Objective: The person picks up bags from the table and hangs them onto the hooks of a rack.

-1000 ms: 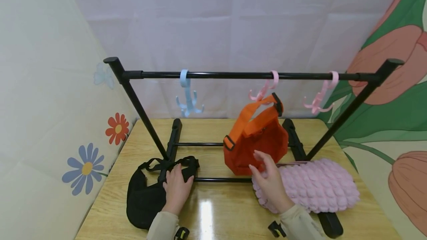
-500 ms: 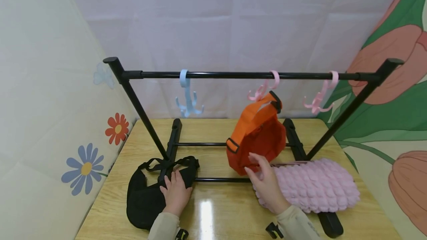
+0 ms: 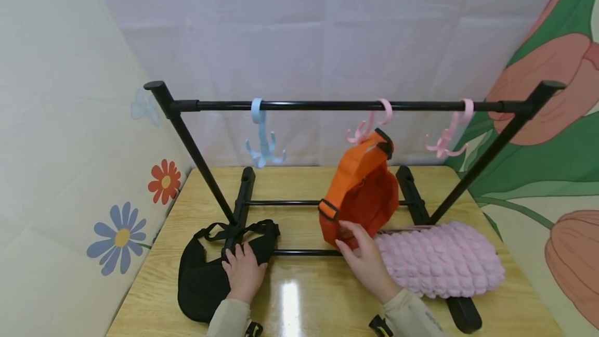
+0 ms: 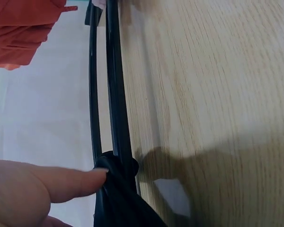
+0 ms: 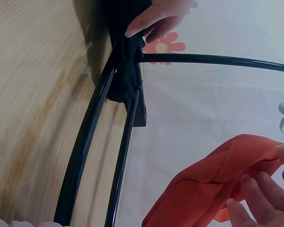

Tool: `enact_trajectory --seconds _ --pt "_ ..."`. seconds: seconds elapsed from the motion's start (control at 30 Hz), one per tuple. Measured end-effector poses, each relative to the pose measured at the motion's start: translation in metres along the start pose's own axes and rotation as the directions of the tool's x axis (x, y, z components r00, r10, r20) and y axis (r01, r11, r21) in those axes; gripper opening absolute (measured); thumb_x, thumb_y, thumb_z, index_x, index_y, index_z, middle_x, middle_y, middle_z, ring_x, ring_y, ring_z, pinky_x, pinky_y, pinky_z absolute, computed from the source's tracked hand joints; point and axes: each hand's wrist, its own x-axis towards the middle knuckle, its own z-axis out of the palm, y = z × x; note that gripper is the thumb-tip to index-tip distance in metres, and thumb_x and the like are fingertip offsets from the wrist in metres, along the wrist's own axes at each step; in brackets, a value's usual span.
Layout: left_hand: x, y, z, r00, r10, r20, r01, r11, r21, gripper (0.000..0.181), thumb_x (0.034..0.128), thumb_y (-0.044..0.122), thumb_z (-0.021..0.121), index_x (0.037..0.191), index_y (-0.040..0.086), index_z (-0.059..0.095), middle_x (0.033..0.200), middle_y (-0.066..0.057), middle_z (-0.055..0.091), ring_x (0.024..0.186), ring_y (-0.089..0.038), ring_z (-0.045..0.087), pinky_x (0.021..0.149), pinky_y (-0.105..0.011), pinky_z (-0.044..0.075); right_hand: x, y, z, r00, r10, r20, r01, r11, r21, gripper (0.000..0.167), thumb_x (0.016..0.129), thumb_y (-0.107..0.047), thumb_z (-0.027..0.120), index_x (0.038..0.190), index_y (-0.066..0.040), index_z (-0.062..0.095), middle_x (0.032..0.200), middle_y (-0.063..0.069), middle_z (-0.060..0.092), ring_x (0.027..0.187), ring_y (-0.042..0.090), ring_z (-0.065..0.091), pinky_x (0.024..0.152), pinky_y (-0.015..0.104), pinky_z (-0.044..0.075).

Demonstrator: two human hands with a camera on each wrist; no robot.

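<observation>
My left hand [image 3: 245,273] rests on a black shoulder bag [image 3: 206,282], its fingers spread on the upper part. In the left wrist view a fingertip touches the bag's dark fabric [image 4: 120,198]. An orange bag [image 3: 369,199] with a wide strap and black buckles hangs at the middle pink hook [image 3: 362,131]. At its lower left corner is my right hand [image 3: 369,264], with thumb and fingers apart and lightly bent. The right wrist view shows these fingers [image 5: 258,196] against the orange fabric [image 5: 203,179]; whether they press it is hard to tell.
A black rack [image 3: 318,105] spans the wooden table [image 3: 309,306]. A blue hook [image 3: 264,142] hangs left on its bar and another pink hook [image 3: 448,137] right. A puffy pink bag [image 3: 444,261] lies over the rack's right foot [image 3: 463,316].
My right hand has moved left and slightly down along the orange bag, which has turned so its side faces me more. My left hand has slid slightly down on the black bag.
</observation>
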Motion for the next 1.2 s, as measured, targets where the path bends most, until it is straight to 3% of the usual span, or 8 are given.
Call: enact_trajectory --seconds 0.17,0.37,0.5,0.77,0.93,1.03,1.2 --pt "-0.001 -0.003 -0.003 0.999 0.005 -0.042 -0.005 1.000 0.013 0.059 0.0905 0.016 0.068 0.131 -0.020 0.044 0.136 -0.040 0.042 0.130 -0.060 0.027 0.102 -0.070 0.023 -0.001 0.003 0.005 0.998 -0.058 0.017 0.059 0.998 -0.033 0.038 0.078 0.014 0.072 0.113 0.002 0.063 0.097 0.007 0.066 0.082 0.021 0.063 0.069 0.031 0.053" --pt "0.001 -0.007 -0.007 0.999 0.017 -0.027 -0.015 0.997 0.073 0.050 0.0912 0.012 0.065 0.127 -0.018 0.049 0.130 -0.035 0.050 0.127 -0.054 0.036 0.098 -0.071 0.027 -0.003 0.007 0.008 0.992 -0.118 0.038 0.119 0.993 -0.010 0.037 0.074 0.018 0.073 0.107 0.004 0.064 0.092 0.010 0.066 0.081 0.021 0.063 0.073 0.024 0.052" --pt "0.003 -0.013 -0.008 1.000 0.007 0.000 -0.007 0.996 0.091 0.046 0.0910 0.010 0.065 0.125 -0.017 0.051 0.128 -0.034 0.053 0.127 -0.052 0.038 0.098 -0.071 0.026 -0.005 0.007 0.010 0.992 -0.116 0.052 0.116 0.993 0.004 0.034 0.075 0.017 0.072 0.106 0.005 0.065 0.086 0.008 0.064 0.079 0.018 0.061 0.074 0.021 0.050" --pt "0.003 -0.015 -0.016 1.000 -0.004 0.019 0.002 0.995 0.098 0.023 0.0892 -0.002 0.058 0.109 -0.012 0.063 0.121 -0.031 0.057 0.124 -0.050 0.043 0.096 -0.070 0.029 -0.009 0.012 0.017 0.990 -0.094 0.105 0.097 0.995 -0.024 0.027 0.078 0.013 0.071 0.102 0.002 0.066 0.086 0.005 0.063 0.080 0.014 0.059 0.071 0.028 0.051" --pt "0.003 -0.018 -0.017 1.000 -0.007 -0.007 0.008 0.993 0.117 0.012 0.0884 -0.006 0.056 0.094 -0.010 0.066 0.096 -0.027 0.065 0.096 -0.044 0.061 0.084 -0.059 0.045 -0.010 0.011 0.023 0.991 -0.085 0.107 0.086 0.996 -0.007 0.026 0.078 0.013 0.071 0.101 0.003 0.066 0.088 0.004 0.064 0.080 0.017 0.060 0.072 0.031 0.052" --pt "0.004 -0.020 -0.017 0.999 -0.025 -0.034 0.028 0.994 0.105 0.009 0.0886 -0.006 0.057 0.086 -0.008 0.065 0.080 -0.025 0.064 0.074 -0.040 0.063 0.070 -0.053 0.050 -0.011 0.010 0.026 0.991 -0.059 0.118 0.058 0.998 0.014 0.024 0.079 0.011 0.071 0.101 0.001 0.066 0.089 0.003 0.064 0.080 0.018 0.060 0.071 0.032 0.052" --pt "0.008 -0.023 -0.017 0.997 -0.043 -0.065 0.049 0.995 0.085 0.010 0.0877 -0.006 0.059 0.081 -0.005 0.065 0.074 -0.023 0.064 0.066 -0.037 0.063 0.057 -0.049 0.050 -0.010 0.012 0.032 0.989 -0.054 0.138 0.050 0.998 0.033 0.022 0.080 0.011 0.070 0.100 0.001 0.066 0.086 0.005 0.064 0.079 0.017 0.060 0.070 0.030 0.053"
